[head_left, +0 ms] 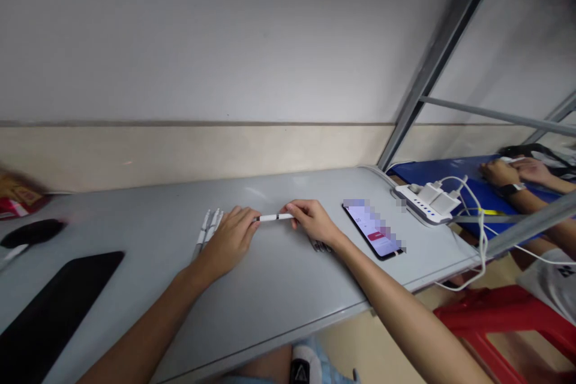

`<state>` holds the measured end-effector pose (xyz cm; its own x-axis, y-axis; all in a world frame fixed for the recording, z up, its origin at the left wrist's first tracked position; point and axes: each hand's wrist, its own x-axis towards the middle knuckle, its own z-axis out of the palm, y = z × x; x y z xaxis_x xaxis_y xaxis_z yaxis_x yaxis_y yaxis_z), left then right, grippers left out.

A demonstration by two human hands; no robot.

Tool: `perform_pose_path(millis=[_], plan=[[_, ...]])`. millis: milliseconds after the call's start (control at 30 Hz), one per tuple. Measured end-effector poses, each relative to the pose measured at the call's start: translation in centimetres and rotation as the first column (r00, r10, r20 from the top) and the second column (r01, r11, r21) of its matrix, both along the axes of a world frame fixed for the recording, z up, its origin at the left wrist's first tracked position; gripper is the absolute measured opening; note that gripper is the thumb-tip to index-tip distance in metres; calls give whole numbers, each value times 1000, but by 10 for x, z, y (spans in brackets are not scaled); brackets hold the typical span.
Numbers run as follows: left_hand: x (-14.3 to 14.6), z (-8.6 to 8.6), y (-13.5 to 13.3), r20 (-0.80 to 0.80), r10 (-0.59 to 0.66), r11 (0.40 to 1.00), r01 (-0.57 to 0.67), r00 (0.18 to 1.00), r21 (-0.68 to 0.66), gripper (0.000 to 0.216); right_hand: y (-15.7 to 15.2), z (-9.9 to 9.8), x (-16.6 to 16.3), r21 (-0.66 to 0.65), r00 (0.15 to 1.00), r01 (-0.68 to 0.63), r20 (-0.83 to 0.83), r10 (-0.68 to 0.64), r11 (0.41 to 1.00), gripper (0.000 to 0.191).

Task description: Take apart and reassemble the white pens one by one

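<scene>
A white pen [269, 218] with dark bands is held level just above the grey desk, one end in each hand. My left hand [231, 234] is closed on its left end, where a dark section shows at the fingertips. The fingers of my right hand [312, 219] pinch the right end. Several white pens [208, 225] lie side by side next to my left hand, partly hidden behind it. Under my right wrist, several small dark-and-silver pieces [321, 246] rest on the desk, mostly covered, so their kind is unclear.
A lit phone [373, 231] lies right of my right arm, before a white power strip [423, 204] with chargers and cables. On the left are a black flat object [63, 306] and a red packet [18, 198]. Another person's hands [499, 174] work beyond the metal frame [443, 48].
</scene>
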<state>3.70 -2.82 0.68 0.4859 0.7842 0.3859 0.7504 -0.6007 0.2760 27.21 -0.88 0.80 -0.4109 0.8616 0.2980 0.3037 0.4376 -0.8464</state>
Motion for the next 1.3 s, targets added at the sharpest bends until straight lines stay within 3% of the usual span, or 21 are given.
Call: perform_pose_path(millis=[200,333,400,533,633,800,900,1033,1100,1200,1300], plan=[[0,-1,0,-9,24,1000,-24,1000,-10,26,-2,8,7,-18,997,-69,-20,69,997,29],[0,-2,-1,8,3,999,-3,1000,-36,27,-2,9,8,-85,998,-40,38,44,996,43],[0,-2,-2,13,9,999,-9,1000,-43,27,-2,9,9,-52,999,-52,1,53,997,31],[1,-2,-2,16,16,999,-15,1000,-37,29,-2,9,11,-44,997,-72,20,73,996,26],[1,-2,-1,7,21,1000,-21,1000,-22,30,-2,9,11,-95,996,-50,70,57,994,41],[2,-2,-2,4,32,999,-31,999,-31,29,-2,9,10,0,996,-46,72,46,999,30],[3,-1,-2,-4,31,999,-31,1000,-31,29,-2,8,10,-21,991,-23,130,25,1000,43],[2,-1,-2,-6,25,999,-25,1000,-46,29,-2,8,11,56,996,-45,76,40,997,32],[1,-2,-2,-1,23,999,-23,1000,-44,28,-2,7,11,31,991,-57,119,53,998,26],[0,-2,-1,8,8,999,-8,1000,-38,27,-2,8,10,-1,982,-26,188,25,1000,44],[-3,-3,1,22,9,999,-8,1000,-39,27,-4,10,9,79,991,-19,134,9,997,29]])
